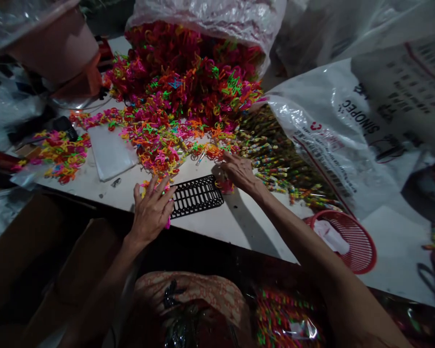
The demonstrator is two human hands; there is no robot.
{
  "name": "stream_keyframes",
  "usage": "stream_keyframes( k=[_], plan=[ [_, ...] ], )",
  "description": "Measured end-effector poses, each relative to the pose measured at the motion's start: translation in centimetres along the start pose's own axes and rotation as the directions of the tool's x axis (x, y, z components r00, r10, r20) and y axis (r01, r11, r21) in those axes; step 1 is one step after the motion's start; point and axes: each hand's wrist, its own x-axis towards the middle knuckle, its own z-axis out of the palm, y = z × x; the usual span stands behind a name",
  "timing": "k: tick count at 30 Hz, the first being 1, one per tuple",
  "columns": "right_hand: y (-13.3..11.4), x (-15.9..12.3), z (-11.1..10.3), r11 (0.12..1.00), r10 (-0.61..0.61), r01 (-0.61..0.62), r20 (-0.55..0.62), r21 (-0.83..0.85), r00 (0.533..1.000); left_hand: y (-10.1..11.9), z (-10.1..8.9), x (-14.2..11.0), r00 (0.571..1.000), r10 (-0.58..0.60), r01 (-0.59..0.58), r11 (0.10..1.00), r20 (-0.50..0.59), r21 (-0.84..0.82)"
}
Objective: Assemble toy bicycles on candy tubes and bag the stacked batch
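Note:
A black slotted plastic rack (197, 195) lies flat near the table's front edge. My left hand (150, 210) rests over its left end, fingers spread, with bits of pink and yellow plastic showing around them. Just beyond the rack's right end is my right hand (241, 173), its fingers bent down and drawn together at the table; what they hold, if anything, is hidden. Beneath it shows a small reddish clear piece (224, 186). A large heap of small coloured plastic pieces (159, 130) spreads behind both hands.
A clear bag (210, 12) spills the heap. Wrapped sticks (271, 150) lie in rows beside a printed plastic sack (333, 130). Flat clear bags (112, 152) sit at left. A red basket (364, 241) stands at right, a pink tub (54, 48) back left.

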Motion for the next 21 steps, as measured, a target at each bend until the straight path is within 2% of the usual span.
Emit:
stream_keyframes(
  k=[5,9,11,16,18,21],
  plan=[
    [0.2,-0.9,-1.3,0.995,0.070,-0.069,-0.010,0.072,0.997,-0.2,0.1,-0.4,1.000,-0.017,0.016,1.000,-0.025,-0.025],
    [-0.3,-2.4,-1.2,0.991,-0.055,0.045,0.074,0.123,0.996,-0.5,0.0,-0.9,1.000,-0.016,0.016,0.999,-0.004,-0.037],
    [-0.2,-3.1,-1.0,0.992,-0.075,0.062,0.115,0.111,0.991,-0.6,0.0,-0.9,1.000,-0.017,0.017,0.999,-0.001,-0.048],
    [0.7,-5.4,-0.2,0.985,0.087,-0.111,0.177,0.131,0.980,-0.6,0.2,-0.9,0.999,-0.033,0.032,0.996,-0.020,-0.079],
    [0.6,-6.5,0.1,0.964,0.132,-0.164,0.157,0.209,0.979,-0.5,0.3,-0.9,0.999,-0.036,0.033,0.996,-0.023,-0.087],
    [-0.9,-7.5,0.8,0.903,0.146,-0.149,0.039,0.404,0.989,-0.4,0.3,-0.9,0.999,-0.040,0.037,0.995,-0.027,-0.093]
  ],
)
